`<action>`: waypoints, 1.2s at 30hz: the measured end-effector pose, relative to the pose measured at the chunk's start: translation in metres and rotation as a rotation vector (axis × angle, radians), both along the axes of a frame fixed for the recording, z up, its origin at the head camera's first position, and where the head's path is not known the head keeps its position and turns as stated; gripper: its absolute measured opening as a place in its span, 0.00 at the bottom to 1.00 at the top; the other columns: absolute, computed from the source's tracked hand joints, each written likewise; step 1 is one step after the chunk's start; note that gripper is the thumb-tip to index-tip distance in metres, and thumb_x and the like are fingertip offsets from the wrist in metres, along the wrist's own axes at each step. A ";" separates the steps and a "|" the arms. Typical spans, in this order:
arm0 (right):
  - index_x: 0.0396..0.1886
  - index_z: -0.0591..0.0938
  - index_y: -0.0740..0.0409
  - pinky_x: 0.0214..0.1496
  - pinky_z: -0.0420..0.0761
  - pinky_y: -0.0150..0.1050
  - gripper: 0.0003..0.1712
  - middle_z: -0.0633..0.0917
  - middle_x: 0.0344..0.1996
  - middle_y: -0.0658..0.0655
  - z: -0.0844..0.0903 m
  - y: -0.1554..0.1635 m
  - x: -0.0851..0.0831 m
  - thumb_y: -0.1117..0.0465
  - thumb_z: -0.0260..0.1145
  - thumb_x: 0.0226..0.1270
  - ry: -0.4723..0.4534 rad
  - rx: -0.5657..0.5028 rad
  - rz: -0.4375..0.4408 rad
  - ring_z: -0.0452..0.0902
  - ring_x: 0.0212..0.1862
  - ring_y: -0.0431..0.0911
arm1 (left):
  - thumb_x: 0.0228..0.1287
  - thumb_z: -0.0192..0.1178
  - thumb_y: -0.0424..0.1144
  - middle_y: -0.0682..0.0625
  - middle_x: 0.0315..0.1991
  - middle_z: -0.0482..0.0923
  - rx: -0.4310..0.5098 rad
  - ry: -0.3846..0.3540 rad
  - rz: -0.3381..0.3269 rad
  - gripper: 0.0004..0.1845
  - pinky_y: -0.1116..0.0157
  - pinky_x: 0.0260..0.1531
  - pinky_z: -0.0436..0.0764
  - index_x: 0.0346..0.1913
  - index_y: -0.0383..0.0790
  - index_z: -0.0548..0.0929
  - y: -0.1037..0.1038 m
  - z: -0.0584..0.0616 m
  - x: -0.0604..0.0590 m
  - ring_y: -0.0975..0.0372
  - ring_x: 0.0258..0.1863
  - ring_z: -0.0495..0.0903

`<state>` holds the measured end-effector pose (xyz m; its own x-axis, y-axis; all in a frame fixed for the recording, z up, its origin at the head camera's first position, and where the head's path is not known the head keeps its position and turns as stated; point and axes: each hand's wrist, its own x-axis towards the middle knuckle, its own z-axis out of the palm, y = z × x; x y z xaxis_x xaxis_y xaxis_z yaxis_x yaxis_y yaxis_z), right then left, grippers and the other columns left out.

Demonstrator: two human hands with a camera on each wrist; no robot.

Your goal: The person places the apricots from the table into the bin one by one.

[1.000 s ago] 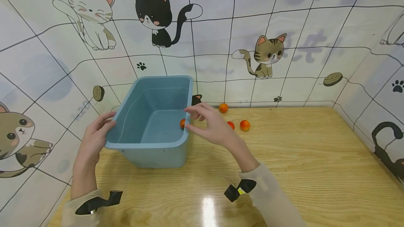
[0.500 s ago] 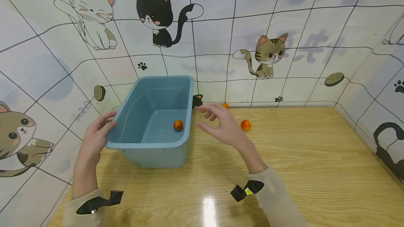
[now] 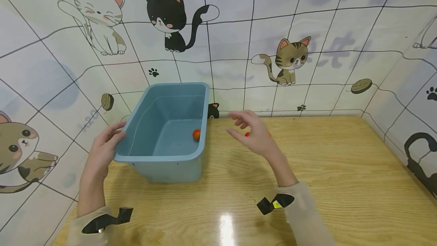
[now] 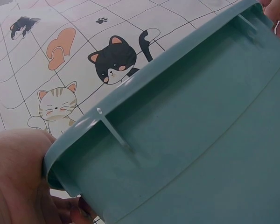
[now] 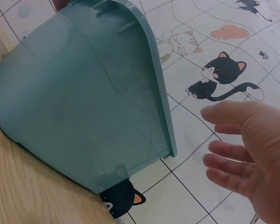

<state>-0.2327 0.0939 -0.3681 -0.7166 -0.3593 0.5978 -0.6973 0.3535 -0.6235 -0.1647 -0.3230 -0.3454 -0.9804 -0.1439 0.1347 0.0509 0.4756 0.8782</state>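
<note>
A blue-grey plastic bin (image 3: 170, 171) stands on the left of the table, and my left hand (image 3: 99, 151) holds its left rim. In the left wrist view, the thumb side of my left hand (image 4: 18, 172) lies against the bin's corner, fingers below the rim. Inside the bin, a small round orange-red ball (image 3: 196, 135) sits near the right wall. My right hand (image 3: 254, 132) hovers right of the bin, holding nothing, fingers loosely bent and apart from the thumb. Partly hidden behind it are a red ball (image 3: 247, 134) and an orange ball (image 3: 269, 134).
A light wooden table (image 3: 341, 177) runs up to a white wall sheet (image 3: 232, 75) printed with cats and grid lines. The sheet also rises on the left and right sides.
My right hand has moved right, from the bin's right rim to the loose balls. The ball in the bin shifted left, then back toward the right wall. My left hand stayed put.
</note>
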 end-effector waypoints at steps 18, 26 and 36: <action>0.63 0.78 0.62 0.52 0.80 0.54 0.27 0.81 0.54 0.61 -0.011 0.041 -0.016 0.60 0.72 0.67 -0.167 0.007 -0.137 0.79 0.51 0.58 | 0.81 0.46 0.49 0.43 0.58 0.72 0.008 -0.008 0.000 0.28 0.74 0.40 0.78 0.75 0.38 0.65 -0.001 -0.002 -0.001 0.69 0.46 0.77; 0.62 0.78 0.64 0.52 0.79 0.57 0.25 0.81 0.54 0.64 -0.026 0.059 -0.025 0.61 0.71 0.68 -0.200 0.000 -0.160 0.79 0.49 0.59 | 0.82 0.45 0.48 0.41 0.59 0.72 0.005 -0.006 -0.001 0.28 0.74 0.41 0.78 0.75 0.37 0.64 -0.001 -0.001 -0.001 0.69 0.46 0.77; 0.63 0.77 0.67 0.54 0.79 0.58 0.26 0.80 0.53 0.67 -0.050 0.073 -0.034 0.61 0.71 0.68 -0.286 0.057 -0.195 0.77 0.52 0.63 | 0.82 0.46 0.47 0.42 0.58 0.72 0.011 -0.005 0.005 0.27 0.75 0.41 0.78 0.74 0.37 0.65 0.000 -0.001 -0.001 0.69 0.46 0.77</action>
